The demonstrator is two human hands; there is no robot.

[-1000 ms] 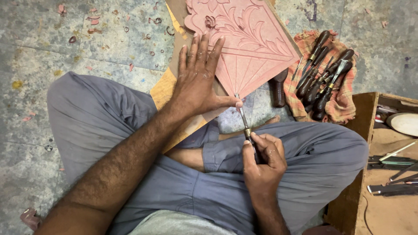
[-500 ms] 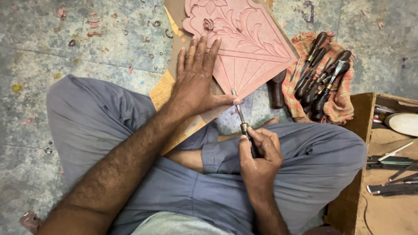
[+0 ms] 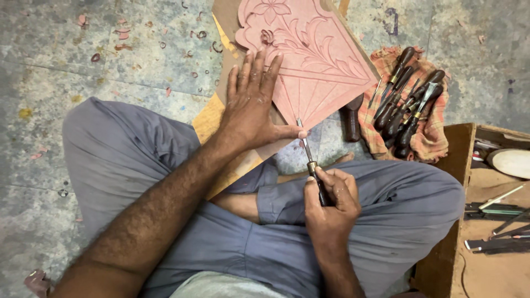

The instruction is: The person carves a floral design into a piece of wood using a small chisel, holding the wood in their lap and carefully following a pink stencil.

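The right hand [image 3: 331,201] closes its grip on the chisel [image 3: 312,165], apparently light and stiff. The left hand [image 3: 251,107] lies flat, open, on the rigid carved panel [image 3: 320,66], thumb guiding the blade.

We find open floor [image 3: 110,49] left of the carved panel [image 3: 314,55]; on its right, chisels on a cloth [image 3: 406,105] and a wooden box [image 3: 458,165] crowd us.
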